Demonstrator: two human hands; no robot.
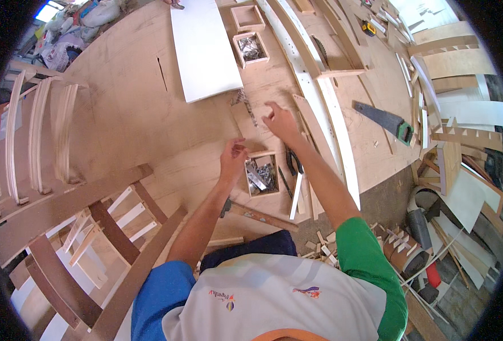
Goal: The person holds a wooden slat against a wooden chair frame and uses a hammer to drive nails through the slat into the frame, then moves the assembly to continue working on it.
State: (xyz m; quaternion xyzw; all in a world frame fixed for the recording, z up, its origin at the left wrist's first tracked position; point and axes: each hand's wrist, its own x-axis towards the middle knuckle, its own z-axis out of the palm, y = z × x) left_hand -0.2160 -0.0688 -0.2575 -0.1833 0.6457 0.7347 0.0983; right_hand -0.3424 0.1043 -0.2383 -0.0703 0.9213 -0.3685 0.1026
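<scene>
My left hand [232,158] hovers just left of a small wooden box [277,192] of metal hardware, its fingers loosely bent and apart, with nothing visible in them. My right hand [281,123] is farther forward and to the right, over the wooden tabletop, thumb and index finger apart and no object showing between them. Between and beyond the hands lies a narrow strip of small dark metal pieces [245,105], by the near corner of a white panel [206,54]. Black-handled pliers [294,161] rest beside the box, under my right forearm.
Two more small boxes [247,18] stand farther off, one holding metal pieces. Long white boards [319,96] run along the right, with a handsaw [385,121] beyond them. Wooden frames [115,227] stand at the left. Another person's hand [173,3] touches the panel's far end.
</scene>
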